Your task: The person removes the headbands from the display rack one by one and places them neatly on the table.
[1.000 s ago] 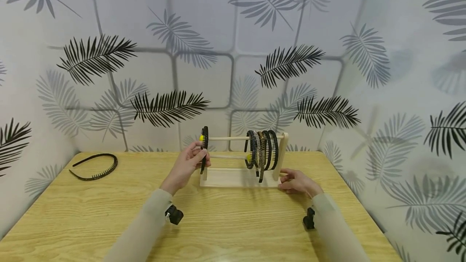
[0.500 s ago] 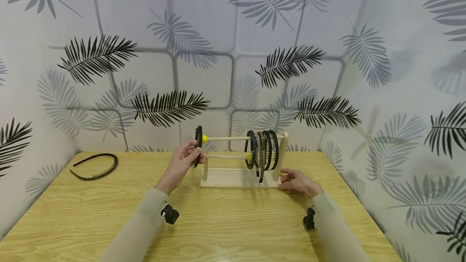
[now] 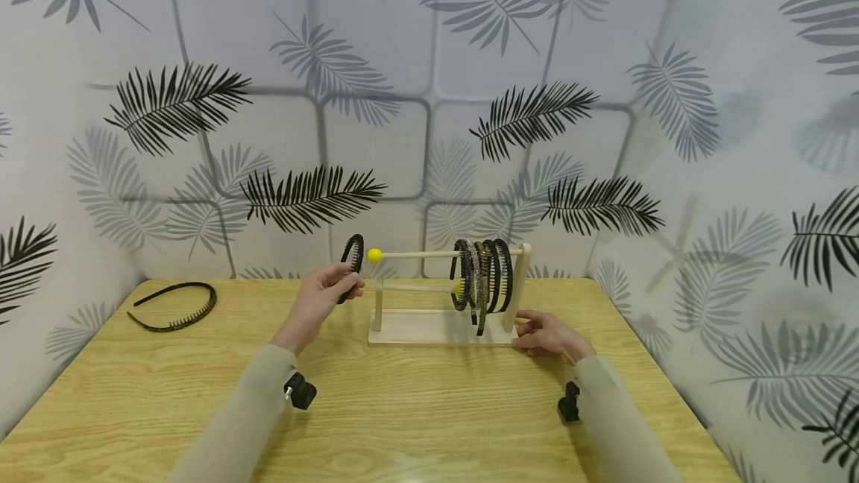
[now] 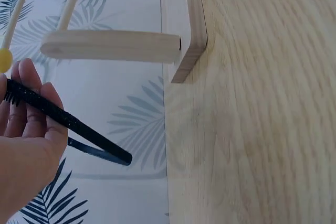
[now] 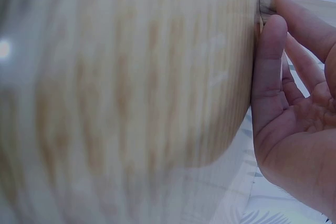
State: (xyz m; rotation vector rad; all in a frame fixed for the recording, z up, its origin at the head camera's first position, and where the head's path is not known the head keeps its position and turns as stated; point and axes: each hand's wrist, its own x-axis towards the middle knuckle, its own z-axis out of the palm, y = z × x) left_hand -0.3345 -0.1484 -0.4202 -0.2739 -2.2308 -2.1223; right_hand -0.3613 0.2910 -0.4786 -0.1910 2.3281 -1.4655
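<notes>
In the head view my left hand (image 3: 317, 302) pinches a black toothed headband (image 3: 356, 248) between thumb and fingers. The headband stands upright, just left of the yellow ball tip (image 3: 374, 255) of the upper rod and apart from it. In the left wrist view the headband (image 4: 79, 124) hangs across the palm with its ends free. The wooden headband rack (image 3: 423, 328) carries several dark and glittery headbands (image 3: 495, 274) at the right end of its rods. My right hand (image 3: 550, 335) touches the right end of the rack's base with fairly straight fingers.
Another black toothed headband (image 3: 191, 319) lies on the wood-grain table (image 3: 429, 408) at the far left. A second yellow ball tip (image 3: 459, 290) ends the lower rod, beside the hanging headbands. A leaf-patterned wall covering (image 3: 429, 133) rises behind the table.
My left hand has drawn the black headband leftward off the upper rod, past its yellow ball tip, turning it slightly. My right hand has stayed at the rack's base.
</notes>
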